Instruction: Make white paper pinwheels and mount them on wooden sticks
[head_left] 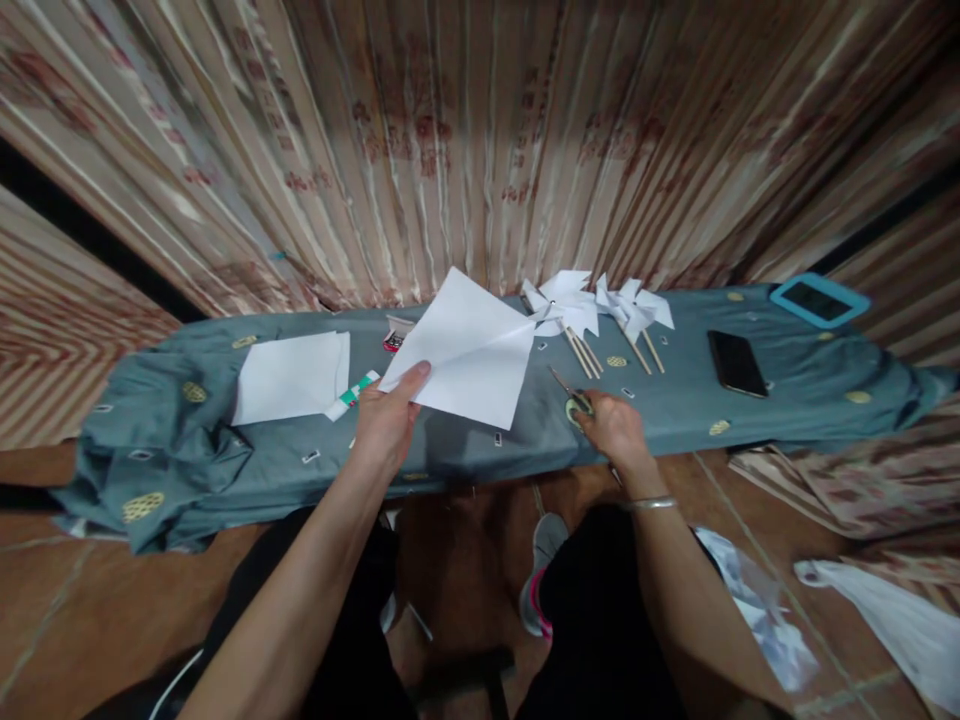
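I note a folded white paper sheet, smooth and creased into a kite-like shape, its long axis running from lower left to upper right, the tip pointing at the paper pinwheels. My left hand pinches its lower left corner, thumb on top. Right of the sheet, my right hand is curled over scissors; whether it grips them I cannot tell. Left of the sheet lies a flat paper stack. All rest on a wrinkled grey-blue cloth before striped curtains.
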